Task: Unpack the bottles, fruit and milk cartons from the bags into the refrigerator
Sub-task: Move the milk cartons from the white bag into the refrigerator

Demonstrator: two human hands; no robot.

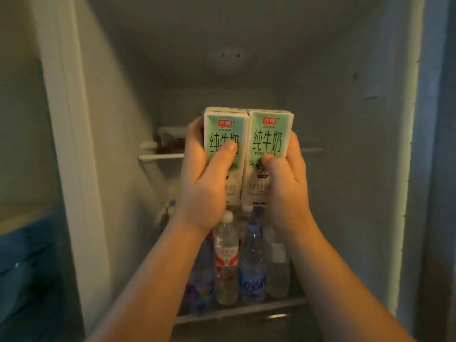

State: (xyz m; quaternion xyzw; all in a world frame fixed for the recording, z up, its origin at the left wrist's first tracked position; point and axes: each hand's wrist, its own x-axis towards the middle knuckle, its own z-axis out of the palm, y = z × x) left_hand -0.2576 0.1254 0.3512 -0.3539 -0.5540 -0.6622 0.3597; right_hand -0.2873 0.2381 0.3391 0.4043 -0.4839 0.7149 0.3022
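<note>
In refrigerator (320,95), bottles (225,257) shelved, left hand (204,178) gripping left carton (222,127), right hand (286,183) gripping right carton (269,134)

A: How are the milk cartons (269,134) coloured?
B: Pale green fronts are shown, each marked with a red logo and dark characters; the lower parts are white.
A: And the bottles (251,245)?
B: One clear bottle (225,261) is labelled red and white, its neighbour (253,280) blue.

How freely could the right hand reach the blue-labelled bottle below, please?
Probably not: the right hand grips a milk carton, so its grip is taken, though the blue-labelled bottle stands unobstructed beneath it.
</note>
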